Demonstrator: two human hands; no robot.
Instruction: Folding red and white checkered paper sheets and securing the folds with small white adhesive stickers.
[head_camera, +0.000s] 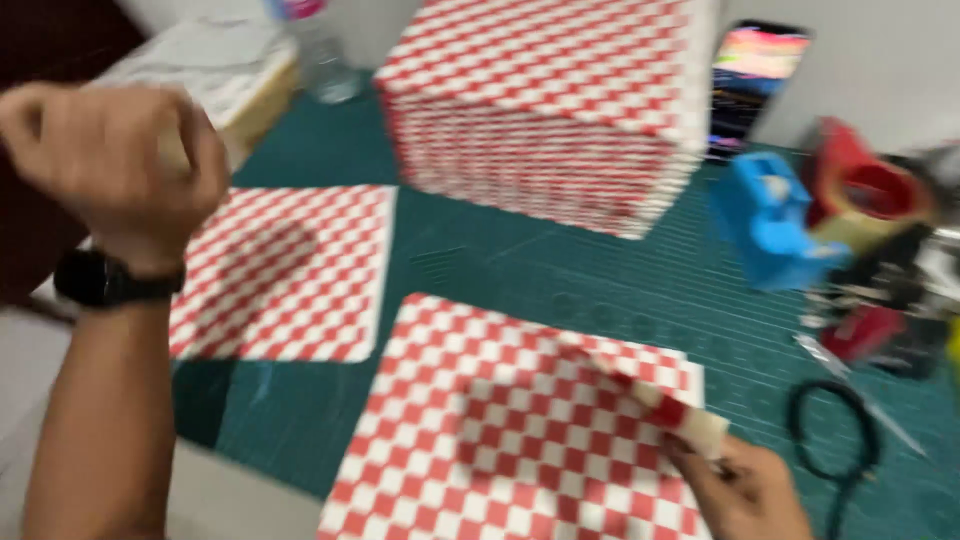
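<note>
The right hand (745, 490) pinches a rolled red-and-white checkered paper (665, 405) over a flat checkered sheet (480, 440). The left hand (120, 165) is raised and curled shut; whether it holds anything cannot be told.

The left hand (115, 165) is raised high at the upper left, its back turned toward the camera and its fingers curled into a loose fist. The left forearm runs straight down from it to the lower edge, bare, with a dark band around the wrist. The right hand (745, 490) sits low at the bottom right, only partly in view, its fingers pinched together near the thumb. Both hands are blurred, so finer finger detail cannot be told.
</note>
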